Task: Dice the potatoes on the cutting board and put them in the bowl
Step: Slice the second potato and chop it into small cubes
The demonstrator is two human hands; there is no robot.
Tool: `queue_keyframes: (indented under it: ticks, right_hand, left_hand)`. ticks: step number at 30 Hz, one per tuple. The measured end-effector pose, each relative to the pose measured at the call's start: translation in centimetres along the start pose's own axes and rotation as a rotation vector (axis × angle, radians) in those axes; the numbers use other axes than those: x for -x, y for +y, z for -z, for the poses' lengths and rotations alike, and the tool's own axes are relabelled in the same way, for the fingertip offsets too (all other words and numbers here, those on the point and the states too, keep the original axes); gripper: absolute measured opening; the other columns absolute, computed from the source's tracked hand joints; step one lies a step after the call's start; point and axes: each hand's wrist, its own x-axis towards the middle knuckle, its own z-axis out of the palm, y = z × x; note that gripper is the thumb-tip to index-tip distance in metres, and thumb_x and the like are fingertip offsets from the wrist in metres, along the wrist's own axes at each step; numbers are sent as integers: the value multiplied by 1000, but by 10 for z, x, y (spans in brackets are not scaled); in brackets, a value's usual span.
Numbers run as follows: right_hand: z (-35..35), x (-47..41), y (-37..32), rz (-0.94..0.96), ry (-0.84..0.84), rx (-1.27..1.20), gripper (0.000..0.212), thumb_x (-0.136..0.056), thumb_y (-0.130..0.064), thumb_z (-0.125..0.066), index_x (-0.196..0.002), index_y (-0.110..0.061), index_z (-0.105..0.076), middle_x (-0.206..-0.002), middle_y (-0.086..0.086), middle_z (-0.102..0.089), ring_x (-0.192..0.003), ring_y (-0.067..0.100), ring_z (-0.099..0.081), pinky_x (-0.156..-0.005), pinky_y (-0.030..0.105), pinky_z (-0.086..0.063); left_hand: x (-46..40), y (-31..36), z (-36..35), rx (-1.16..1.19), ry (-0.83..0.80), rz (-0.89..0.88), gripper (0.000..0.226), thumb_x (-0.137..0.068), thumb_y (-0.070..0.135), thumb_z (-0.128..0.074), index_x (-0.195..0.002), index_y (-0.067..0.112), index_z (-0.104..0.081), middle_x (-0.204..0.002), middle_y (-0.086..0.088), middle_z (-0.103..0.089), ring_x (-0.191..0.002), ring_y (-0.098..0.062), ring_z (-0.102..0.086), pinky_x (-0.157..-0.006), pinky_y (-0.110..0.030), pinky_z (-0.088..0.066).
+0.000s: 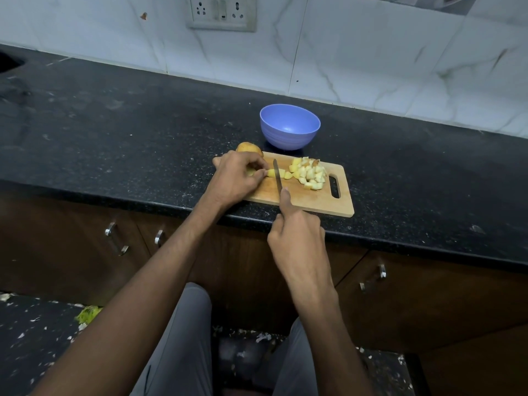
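A wooden cutting board [314, 200] lies at the counter's front edge. My left hand [235, 178] pinches yellow potato strips [273, 173] on the board's left part. My right hand [295, 234] grips a knife [277, 177], forefinger laid along its spine, the blade standing across the strips. A heap of diced potato [310, 172] lies toward the board's handle slot. A whole unpeeled potato [249, 147] sits at the board's far left corner, partly hidden behind my left hand. The blue bowl [290, 127] stands just behind the board, and nothing shows inside it.
The black granite counter [128, 132] runs left and right, backed by a white tiled wall with a socket plate [222, 12]. Dark cabinet doors with metal handles [115, 238] sit below. Scraps litter the floor [43, 332].
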Motion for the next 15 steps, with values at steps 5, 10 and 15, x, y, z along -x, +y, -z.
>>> queue_keyframes:
  ticks: [5, 10, 15]
  right_hand:
    - [-8, -3, -2, -23, -22, 19, 60, -108, -19, -42, -164, -18, -23, -100, 7, -66, -97, 25, -63, -71, 32, -37]
    - [-10, -8, -6, -35, -70, -4, 60, -108, -18, -42, -164, -17, -23, -109, 11, -66, -105, 29, -63, -78, 36, -44]
    - [3, -28, -7, -108, -181, -121, 58, -106, -16, -44, -162, -20, -30, -123, 13, -58, -105, 35, -66, -86, 46, -59]
  left_hand:
    - [-1, 1, -1, 0, -1, 0, 8, -91, 26, -72, -95, 30, -77, -94, 20, -71, -103, -5, -60, -94, -35, -22]
    - [-2, 2, -1, 2, -9, 17, 8, -92, 26, -72, -96, 29, -78, -97, 19, -72, -104, -4, -58, -93, -33, -21]
    - [-2, 2, -2, 6, -24, 32, 8, -91, 25, -74, -95, 31, -77, -94, 21, -69, -106, -7, -58, -92, -34, -21]
